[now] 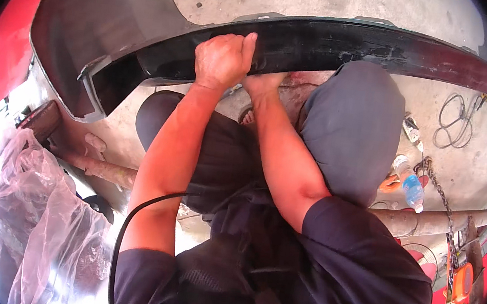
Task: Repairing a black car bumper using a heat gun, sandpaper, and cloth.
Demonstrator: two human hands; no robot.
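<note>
Bumper cover (328, 41) is looking unfinished, its black face showing scuffs; I'm seeing the left hand (222, 61) resting curled against it, right hand (265, 85) lying lower, grips unclear.

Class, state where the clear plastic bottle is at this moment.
In the head view, the plastic bottle lies on the floor at right, between the person's right knee and the metal chain.

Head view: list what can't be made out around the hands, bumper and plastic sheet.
In the head view:
Right hand: fingers hidden behind the black bumper.
Left hand: its own back hides the fingertips and anything in its grip.
Foot: mostly covered by the right forearm and trousers.
Clear plastic sheet: cut off at the bottom edge; folds and glare obscure what lies beneath.
</note>
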